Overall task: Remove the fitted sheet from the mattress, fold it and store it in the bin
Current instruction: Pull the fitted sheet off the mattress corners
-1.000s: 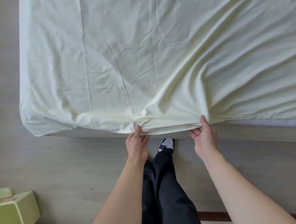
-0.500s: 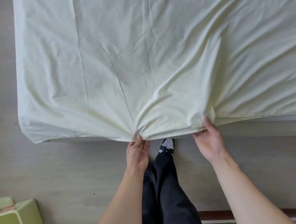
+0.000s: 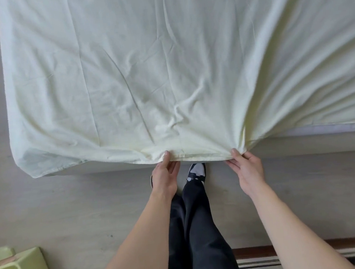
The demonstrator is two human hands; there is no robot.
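Nearest, both hands pinch the hem of the pale fitted sheet (image 3: pixel 166 70) at the mattress's near edge, the left hand (image 3: pixel 164 175) with thumb on top, the right hand (image 3: pixel 248 169) gathering a bunch of fabric whose creases fan away across the bed.

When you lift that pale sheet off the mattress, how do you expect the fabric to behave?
The sheet is probably floppy: it creases and fans into folds toward the right hand. It likely weighs little, since fingertip pinches by both hands, including the left hand, bunch its edge.
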